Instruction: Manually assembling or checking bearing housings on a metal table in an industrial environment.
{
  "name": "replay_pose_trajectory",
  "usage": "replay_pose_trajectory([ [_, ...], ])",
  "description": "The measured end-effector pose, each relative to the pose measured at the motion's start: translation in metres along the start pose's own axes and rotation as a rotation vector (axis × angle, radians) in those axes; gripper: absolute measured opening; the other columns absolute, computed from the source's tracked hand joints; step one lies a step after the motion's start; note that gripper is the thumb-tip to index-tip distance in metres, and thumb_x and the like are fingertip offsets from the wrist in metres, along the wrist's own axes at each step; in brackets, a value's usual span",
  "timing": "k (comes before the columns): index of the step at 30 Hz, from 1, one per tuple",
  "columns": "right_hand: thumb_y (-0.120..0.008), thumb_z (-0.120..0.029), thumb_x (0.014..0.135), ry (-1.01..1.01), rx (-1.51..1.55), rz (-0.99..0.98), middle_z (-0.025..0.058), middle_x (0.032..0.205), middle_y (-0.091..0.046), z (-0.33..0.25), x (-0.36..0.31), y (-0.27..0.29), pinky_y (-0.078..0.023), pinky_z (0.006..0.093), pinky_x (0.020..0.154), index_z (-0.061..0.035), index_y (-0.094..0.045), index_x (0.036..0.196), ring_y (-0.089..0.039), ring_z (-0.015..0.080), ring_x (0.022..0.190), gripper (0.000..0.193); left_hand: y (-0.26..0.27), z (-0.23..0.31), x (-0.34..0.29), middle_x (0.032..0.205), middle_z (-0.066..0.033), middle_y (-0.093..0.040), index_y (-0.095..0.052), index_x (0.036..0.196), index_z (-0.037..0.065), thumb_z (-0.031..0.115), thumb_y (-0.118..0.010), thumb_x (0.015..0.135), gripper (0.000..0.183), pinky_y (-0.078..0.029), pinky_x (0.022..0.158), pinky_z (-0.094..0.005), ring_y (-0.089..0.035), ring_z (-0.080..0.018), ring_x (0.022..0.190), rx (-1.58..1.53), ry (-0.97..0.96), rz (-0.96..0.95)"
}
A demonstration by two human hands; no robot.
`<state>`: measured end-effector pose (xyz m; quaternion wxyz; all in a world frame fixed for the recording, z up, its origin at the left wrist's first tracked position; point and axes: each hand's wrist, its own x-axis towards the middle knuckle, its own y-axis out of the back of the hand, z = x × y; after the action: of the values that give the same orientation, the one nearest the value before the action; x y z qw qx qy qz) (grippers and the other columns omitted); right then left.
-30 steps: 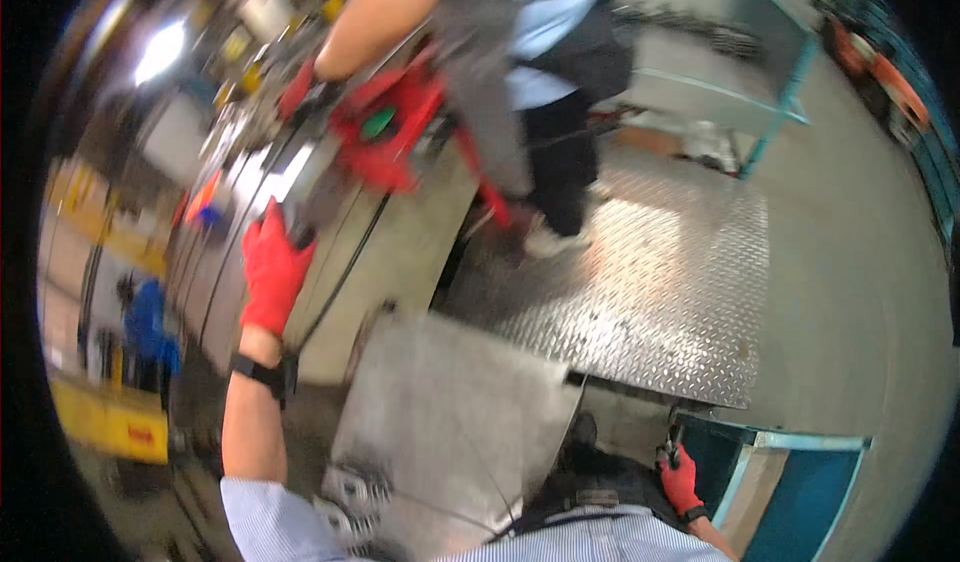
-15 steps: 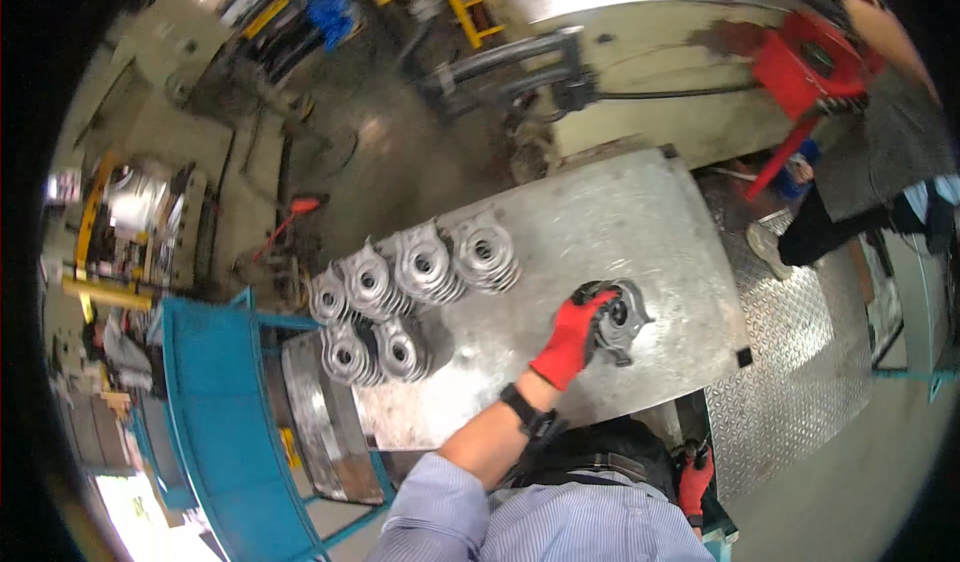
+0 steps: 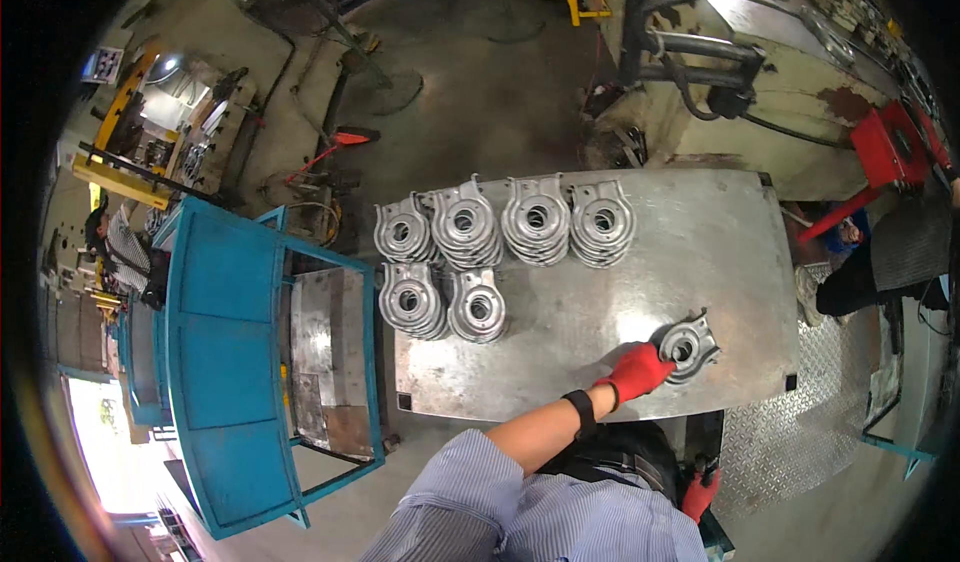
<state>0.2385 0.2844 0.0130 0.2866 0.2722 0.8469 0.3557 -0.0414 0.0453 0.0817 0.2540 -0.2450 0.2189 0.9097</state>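
Six stacks of grey metal castings (image 3: 500, 252) stand in the middle left of the frame on one steel worktop (image 3: 700, 242): four stacks in the upper row and two in the lower row. How many pieces each stack has, I cannot count. One single casting (image 3: 690, 345) lies apart at the centre right. Two red-gloved hands are visible: the left hand (image 3: 638, 372) at this single casting and the right hand (image 3: 700, 490) at the lower edge. One blue rack (image 3: 225, 362) stands at the left.

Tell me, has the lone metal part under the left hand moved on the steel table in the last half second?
Cannot tell. The metal part lies near the table's right end under the left hand, as before; the camera itself shifted.
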Motion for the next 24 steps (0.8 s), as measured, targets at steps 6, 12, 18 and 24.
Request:
replay_pose_trajectory([
  [6, -0.061, -0.021, 0.088, 0.039, 0.035, 0.044, 0.0221, 0.125, -0.051, -0.025, -0.034, -0.02, -0.034, 0.0389, 0.1, 0.0002, -0.046, 0.131, -0.047, 0.0325, 0.117, 0.05, 0.002, 0.007, 0.017, 0.088, -0.0192, -0.061, -0.054, 0.096, 0.004, 0.036, -0.059, 0.082, 0.035, -0.047, 0.072, -0.0472, -0.059, -0.0371, 0.083, 0.387, -0.451, 0.321],
  [12, -0.062, -0.016, 0.085, 0.142, 0.047, 0.108, 0.0175, 0.109, -0.06, -0.043, -0.042, -0.023, -0.042, 0.037, 0.089, -0.0007, -0.053, 0.12, -0.056, 0.0291, 0.101, 0.04, 0.006, -0.003, 0.035, 0.089, -0.0209, -0.061, -0.056, 0.09, 0.004, 0.028, -0.055, 0.084, 0.025, -0.047, 0.072, -0.0472, -0.059, -0.0385, 0.085, 0.349, -0.482, 0.257],
  [18, -0.063, -0.017, 0.086, 0.198, 0.239, -0.042, 0.0132, 0.102, -0.065, -0.068, -0.04, -0.022, -0.044, 0.0334, 0.084, 0.0015, -0.056, 0.116, -0.059, 0.0216, 0.095, 0.036, 0.012, -0.011, 0.013, 0.083, -0.0225, -0.061, -0.057, 0.085, 0.001, 0.03, -0.057, 0.084, 0.029, -0.045, 0.069, -0.0484, -0.059, -0.0397, 0.08, 0.159, -0.421, 0.321],
  [24, -0.063, -0.012, 0.085, 0.235, 0.266, -0.16, 0.0156, 0.104, -0.065, -0.087, -0.041, -0.029, -0.044, 0.034, 0.087, 0.0029, -0.055, 0.118, -0.06, 0.0226, 0.098, 0.038, 0.042, -0.076, -0.028, 0.067, -0.0114, -0.059, -0.058, 0.088, -0.003, 0.03, -0.061, 0.087, 0.032, -0.048, 0.053, -0.0332, -0.06, -0.0155, 0.061, -0.133, -0.251, 0.081],
])
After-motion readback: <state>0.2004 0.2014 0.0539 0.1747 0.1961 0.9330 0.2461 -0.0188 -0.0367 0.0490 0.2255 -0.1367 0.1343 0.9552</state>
